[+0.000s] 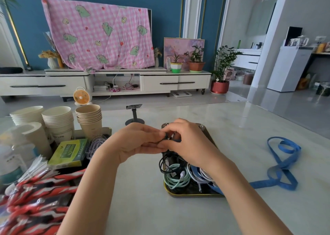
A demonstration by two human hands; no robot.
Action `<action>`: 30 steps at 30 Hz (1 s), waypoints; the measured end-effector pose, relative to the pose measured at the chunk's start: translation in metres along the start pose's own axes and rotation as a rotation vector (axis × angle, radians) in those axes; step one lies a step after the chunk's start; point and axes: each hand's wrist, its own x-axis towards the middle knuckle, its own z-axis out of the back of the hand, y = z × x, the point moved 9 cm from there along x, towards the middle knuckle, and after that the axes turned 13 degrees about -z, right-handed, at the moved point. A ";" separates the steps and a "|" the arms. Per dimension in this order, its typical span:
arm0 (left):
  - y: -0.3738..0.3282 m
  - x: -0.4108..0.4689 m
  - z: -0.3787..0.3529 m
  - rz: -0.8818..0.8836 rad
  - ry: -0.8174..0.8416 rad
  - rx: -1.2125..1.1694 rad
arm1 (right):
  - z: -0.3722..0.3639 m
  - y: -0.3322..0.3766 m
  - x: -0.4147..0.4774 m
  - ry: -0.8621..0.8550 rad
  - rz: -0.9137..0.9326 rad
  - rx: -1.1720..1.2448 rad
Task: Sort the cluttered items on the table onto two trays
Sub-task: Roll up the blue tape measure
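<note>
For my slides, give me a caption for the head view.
Both hands, left hand and right hand, work a black cable above the cable tray.

Cups (pixel 59 122) stand on the left tray (pixel 107 130); cables (pixel 178 177) lie in the right tray (pixel 194 194).

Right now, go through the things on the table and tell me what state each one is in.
left hand: closed on black cable
right hand: closed on black cable
black cable: partly coiled, hanging into right tray
right tray: holds coiled cables
mint cable: coiled, in tray
blue strap: loose on table, outside tray
paper cups: stacked upright
green box: shut, lying flat
</note>
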 end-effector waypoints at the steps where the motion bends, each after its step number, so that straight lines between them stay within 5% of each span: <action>1: 0.000 -0.002 0.001 0.006 0.023 -0.015 | 0.000 0.001 0.000 0.002 0.001 0.015; 8: -0.002 0.005 -0.012 -0.050 -0.038 -0.107 | 0.017 0.007 -0.005 -0.329 0.009 -0.122; 11: -0.001 0.008 -0.019 -0.066 -0.063 -0.098 | 0.019 0.010 -0.007 -0.340 0.014 -0.178; 19: 0.010 -0.003 -0.012 0.072 0.137 0.133 | -0.014 -0.012 -0.004 0.222 -0.162 0.086; 22: 0.017 -0.010 -0.009 0.139 0.244 0.231 | -0.022 -0.013 -0.006 0.284 -0.167 0.015; 26: 0.014 -0.015 -0.005 0.142 0.235 0.224 | -0.019 -0.005 -0.004 0.196 -0.066 -0.042; 30: 0.005 0.002 0.002 0.004 -0.035 0.037 | 0.003 -0.005 -0.001 -0.095 -0.065 -0.057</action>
